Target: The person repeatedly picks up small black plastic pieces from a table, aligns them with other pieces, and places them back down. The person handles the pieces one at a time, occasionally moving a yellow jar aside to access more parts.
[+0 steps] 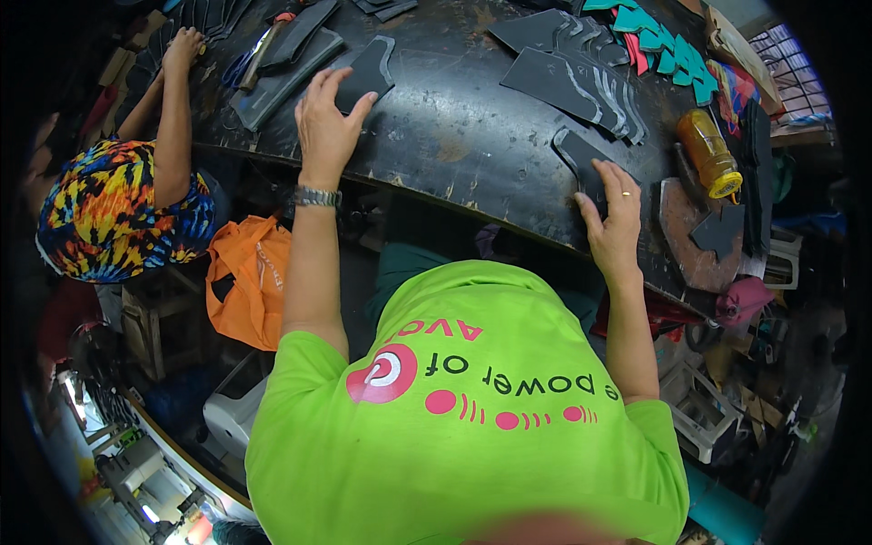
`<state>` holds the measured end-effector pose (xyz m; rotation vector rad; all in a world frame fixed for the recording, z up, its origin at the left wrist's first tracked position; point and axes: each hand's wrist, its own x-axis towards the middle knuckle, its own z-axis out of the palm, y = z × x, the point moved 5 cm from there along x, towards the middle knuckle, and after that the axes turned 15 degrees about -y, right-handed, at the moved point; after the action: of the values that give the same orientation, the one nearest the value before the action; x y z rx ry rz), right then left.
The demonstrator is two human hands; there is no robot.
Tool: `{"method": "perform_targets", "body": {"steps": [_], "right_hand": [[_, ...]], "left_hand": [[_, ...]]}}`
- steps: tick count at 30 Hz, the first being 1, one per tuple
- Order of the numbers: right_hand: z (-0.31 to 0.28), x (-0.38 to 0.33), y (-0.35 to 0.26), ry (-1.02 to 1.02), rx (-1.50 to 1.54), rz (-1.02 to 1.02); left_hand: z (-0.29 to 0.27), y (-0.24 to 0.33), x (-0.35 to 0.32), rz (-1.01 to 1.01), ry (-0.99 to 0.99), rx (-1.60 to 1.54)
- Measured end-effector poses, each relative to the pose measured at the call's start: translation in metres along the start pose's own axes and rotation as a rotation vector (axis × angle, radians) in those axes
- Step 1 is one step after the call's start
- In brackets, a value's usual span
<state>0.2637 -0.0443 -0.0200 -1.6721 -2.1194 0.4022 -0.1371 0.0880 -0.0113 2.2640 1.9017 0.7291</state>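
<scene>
My left hand [329, 125] rests at the near end of a flat black cut piece [371, 74] with a pale grey band along one curved edge. Its thumb and fingers are spread apart. On the right, my right hand [616, 213] has thumb and fingers around the near end of another narrow black cut piece [574, 153], lying on the table with a grey band along its edge. Beyond it, several similar black pieces [549, 86] overlap in a fanned row, their grey-banded edges showing.
The dark worktable [445, 136] curves across the view. Scissors [245, 64] and black strips lie left; teal pieces [663, 45], a yellow jar [708, 154] and a brown board [690, 236] are right. A co-worker in a multicoloured shirt [109, 213] works left, near an orange bag [250, 282].
</scene>
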Motion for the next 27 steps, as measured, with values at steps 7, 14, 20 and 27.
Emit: {"method": "perform_targets", "body": {"steps": [7,14,20,27], "right_hand": [[-0.002,0.002,0.004,0.003,-0.159,0.017],[-0.005,-0.019,0.009,0.002,0.088,0.084],[-0.079,-0.043,0.052,0.441,0.265,0.169],[-0.141,-0.104,0.175,0.334,-0.294,0.99]], "left_hand": [[0.016,-0.008,0.003,0.114,-0.267,-0.141],[0.019,0.063,-0.038,0.398,-0.572,-0.238],[0.023,0.08,-0.039,0.384,-0.615,-0.223],[0.032,0.101,-0.042,0.361,-0.457,-0.083]]}}
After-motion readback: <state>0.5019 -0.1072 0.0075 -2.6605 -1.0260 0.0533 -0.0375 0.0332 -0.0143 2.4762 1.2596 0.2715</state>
